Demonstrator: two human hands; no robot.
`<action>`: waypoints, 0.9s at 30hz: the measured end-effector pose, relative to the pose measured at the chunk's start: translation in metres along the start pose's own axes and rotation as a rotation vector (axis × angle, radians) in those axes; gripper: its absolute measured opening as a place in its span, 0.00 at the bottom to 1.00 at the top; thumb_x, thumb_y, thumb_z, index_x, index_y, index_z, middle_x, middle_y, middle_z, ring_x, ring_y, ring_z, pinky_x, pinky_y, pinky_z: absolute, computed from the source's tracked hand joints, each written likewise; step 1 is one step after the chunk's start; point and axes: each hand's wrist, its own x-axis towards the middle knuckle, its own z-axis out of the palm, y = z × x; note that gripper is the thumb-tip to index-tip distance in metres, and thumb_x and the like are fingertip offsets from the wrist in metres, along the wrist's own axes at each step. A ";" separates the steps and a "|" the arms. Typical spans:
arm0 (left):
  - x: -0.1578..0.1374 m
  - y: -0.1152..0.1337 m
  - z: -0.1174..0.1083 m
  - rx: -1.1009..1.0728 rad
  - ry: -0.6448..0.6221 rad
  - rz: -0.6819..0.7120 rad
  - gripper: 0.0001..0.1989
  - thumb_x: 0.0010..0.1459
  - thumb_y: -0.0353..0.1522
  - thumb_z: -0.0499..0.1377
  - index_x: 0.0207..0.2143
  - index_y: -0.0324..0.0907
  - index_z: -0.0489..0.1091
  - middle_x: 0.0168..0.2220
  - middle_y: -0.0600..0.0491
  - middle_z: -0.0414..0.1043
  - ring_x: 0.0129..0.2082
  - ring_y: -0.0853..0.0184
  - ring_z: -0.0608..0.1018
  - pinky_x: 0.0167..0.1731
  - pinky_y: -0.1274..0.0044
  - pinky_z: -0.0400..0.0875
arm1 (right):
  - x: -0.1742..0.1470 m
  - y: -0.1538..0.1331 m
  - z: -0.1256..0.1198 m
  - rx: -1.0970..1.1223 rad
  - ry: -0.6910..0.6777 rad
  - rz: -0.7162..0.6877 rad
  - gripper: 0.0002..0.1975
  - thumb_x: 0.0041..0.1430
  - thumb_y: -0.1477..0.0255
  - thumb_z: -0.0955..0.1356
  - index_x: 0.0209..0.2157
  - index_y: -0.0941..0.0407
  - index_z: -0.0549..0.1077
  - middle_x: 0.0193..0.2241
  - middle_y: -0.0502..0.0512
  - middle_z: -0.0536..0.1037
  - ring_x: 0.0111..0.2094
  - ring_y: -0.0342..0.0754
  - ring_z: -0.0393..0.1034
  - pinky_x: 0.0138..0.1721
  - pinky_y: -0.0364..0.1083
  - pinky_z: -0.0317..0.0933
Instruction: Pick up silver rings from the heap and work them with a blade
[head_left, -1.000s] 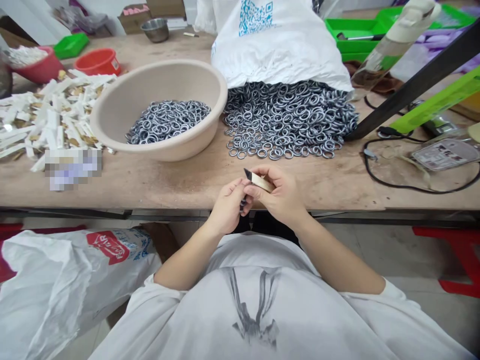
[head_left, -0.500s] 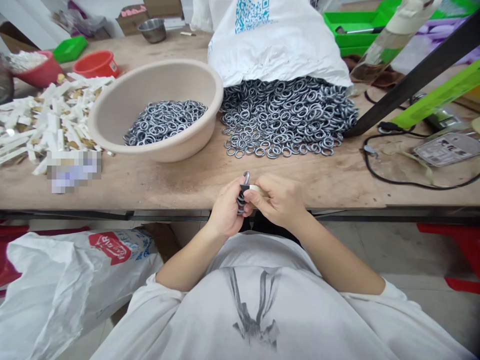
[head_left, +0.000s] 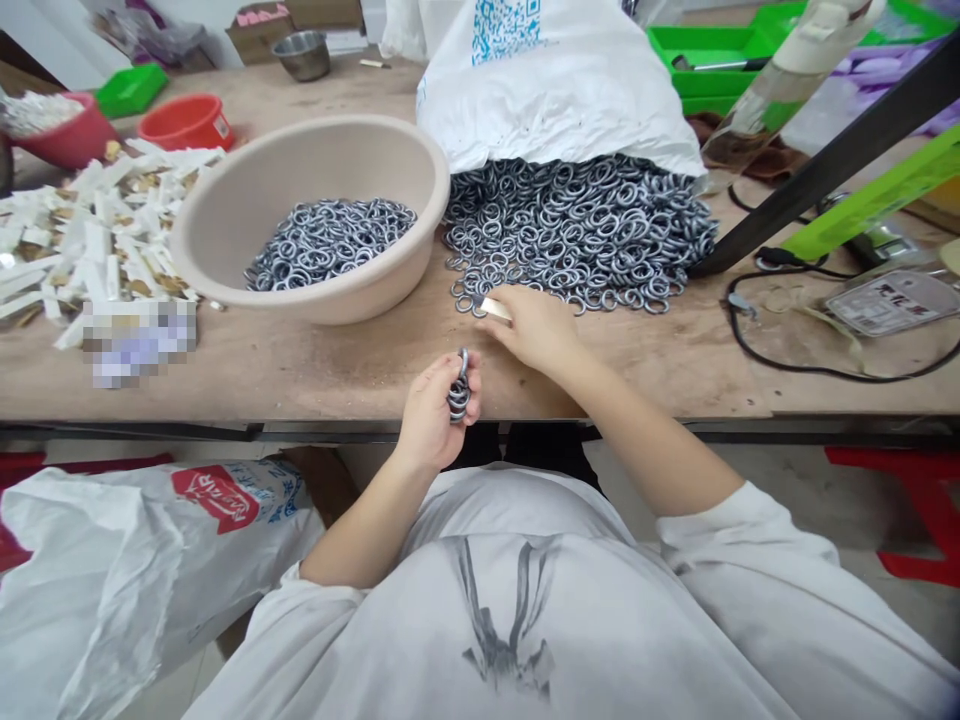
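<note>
In the beige basin [head_left: 225, 210], heaped grey rings [head_left: 330, 242].

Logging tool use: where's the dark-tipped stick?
Head view, near centre: the stick is in the right hand, by the near left edge of the ring pile.

The wooden tabletop [head_left: 337, 370] carried a beige basin [head_left: 352, 305], with white strips [head_left: 97, 240] strewn to its left, metal rings [head_left: 577, 230] heaped just to its right at the mouth of a white sack [head_left: 555, 110], and a looped black cord [head_left: 877, 383] farther right
</note>
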 end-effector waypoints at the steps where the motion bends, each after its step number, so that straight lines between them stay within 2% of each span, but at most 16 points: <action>1: 0.002 0.003 -0.003 0.000 0.014 0.021 0.13 0.51 0.36 0.64 0.38 0.39 0.71 0.24 0.59 0.67 0.15 0.78 0.65 0.13 0.84 0.54 | 0.008 -0.004 0.004 -0.054 -0.038 -0.021 0.13 0.64 0.62 0.68 0.45 0.54 0.77 0.45 0.61 0.81 0.43 0.56 0.73 0.36 0.48 0.56; 4: 0.006 0.009 -0.011 -0.012 0.050 0.057 0.14 0.51 0.33 0.64 0.41 0.41 0.71 0.25 0.59 0.70 0.16 0.77 0.67 0.13 0.84 0.54 | 0.021 -0.011 0.011 -0.151 -0.089 -0.023 0.12 0.66 0.68 0.65 0.43 0.57 0.78 0.45 0.65 0.80 0.43 0.59 0.74 0.37 0.50 0.58; 7: 0.009 0.012 -0.015 -0.056 0.081 0.018 0.10 0.53 0.36 0.64 0.35 0.41 0.70 0.26 0.58 0.70 0.17 0.77 0.68 0.13 0.85 0.54 | 0.014 -0.009 0.009 -0.033 -0.054 0.008 0.10 0.65 0.71 0.64 0.38 0.57 0.77 0.42 0.65 0.80 0.40 0.57 0.72 0.36 0.50 0.58; 8: 0.010 0.012 -0.015 -0.070 0.081 -0.008 0.11 0.53 0.37 0.65 0.34 0.40 0.69 0.26 0.58 0.70 0.17 0.77 0.68 0.13 0.85 0.54 | 0.007 -0.007 0.006 0.099 -0.045 0.012 0.09 0.65 0.70 0.64 0.36 0.57 0.76 0.39 0.63 0.80 0.38 0.55 0.72 0.36 0.49 0.58; 10: 0.011 0.010 -0.013 -0.078 0.057 -0.058 0.15 0.53 0.40 0.67 0.32 0.40 0.67 0.26 0.58 0.70 0.17 0.78 0.68 0.13 0.86 0.53 | -0.011 -0.006 -0.003 0.498 -0.063 -0.016 0.12 0.66 0.66 0.63 0.32 0.56 0.73 0.31 0.57 0.78 0.34 0.51 0.70 0.34 0.47 0.59; 12: 0.011 0.007 -0.010 -0.066 -0.024 -0.110 0.19 0.51 0.42 0.70 0.32 0.40 0.66 0.26 0.58 0.70 0.17 0.79 0.67 0.13 0.87 0.53 | -0.031 -0.007 -0.011 0.921 -0.157 -0.075 0.18 0.67 0.57 0.63 0.31 0.55 0.71 0.28 0.53 0.75 0.32 0.48 0.69 0.33 0.46 0.61; 13: 0.010 0.005 -0.008 -0.058 -0.089 -0.148 0.20 0.50 0.43 0.71 0.32 0.40 0.66 0.26 0.58 0.69 0.17 0.79 0.66 0.13 0.87 0.53 | -0.039 -0.009 -0.014 1.064 -0.203 -0.096 0.20 0.65 0.53 0.64 0.30 0.55 0.71 0.27 0.52 0.74 0.30 0.47 0.69 0.33 0.45 0.61; 15: 0.009 0.003 -0.004 -0.056 -0.237 -0.252 0.23 0.48 0.45 0.72 0.33 0.39 0.67 0.25 0.59 0.67 0.16 0.80 0.64 0.13 0.87 0.52 | -0.051 -0.012 -0.016 1.201 -0.235 -0.113 0.22 0.61 0.48 0.67 0.30 0.54 0.70 0.26 0.50 0.72 0.29 0.45 0.67 0.33 0.45 0.62; 18: 0.006 0.001 0.000 -0.069 -0.393 -0.393 0.25 0.48 0.49 0.71 0.34 0.39 0.67 0.24 0.60 0.62 0.15 0.81 0.59 0.12 0.87 0.51 | -0.058 -0.014 -0.012 1.188 -0.139 -0.087 0.23 0.59 0.47 0.68 0.30 0.54 0.69 0.25 0.48 0.71 0.27 0.43 0.65 0.33 0.45 0.62; 21: 0.003 0.001 0.003 -0.053 -0.435 -0.440 0.24 0.52 0.50 0.68 0.33 0.39 0.67 0.23 0.61 0.58 0.14 0.82 0.57 0.12 0.87 0.50 | -0.061 -0.012 -0.005 1.154 -0.052 -0.070 0.23 0.61 0.46 0.67 0.32 0.54 0.69 0.24 0.47 0.70 0.25 0.43 0.64 0.31 0.44 0.62; 23: 0.000 -0.001 0.006 -0.037 -0.405 -0.404 0.23 0.52 0.48 0.68 0.31 0.39 0.66 0.22 0.61 0.58 0.14 0.81 0.57 0.13 0.87 0.50 | -0.063 -0.011 -0.002 1.139 -0.014 -0.066 0.23 0.62 0.47 0.66 0.34 0.53 0.71 0.24 0.47 0.71 0.25 0.43 0.65 0.31 0.45 0.62; 27: -0.003 -0.006 0.011 0.013 -0.273 -0.205 0.22 0.49 0.44 0.70 0.27 0.40 0.63 0.21 0.61 0.59 0.14 0.80 0.59 0.13 0.86 0.49 | -0.068 -0.011 -0.005 1.059 0.043 -0.074 0.24 0.55 0.46 0.71 0.38 0.54 0.73 0.31 0.52 0.76 0.31 0.46 0.70 0.34 0.47 0.65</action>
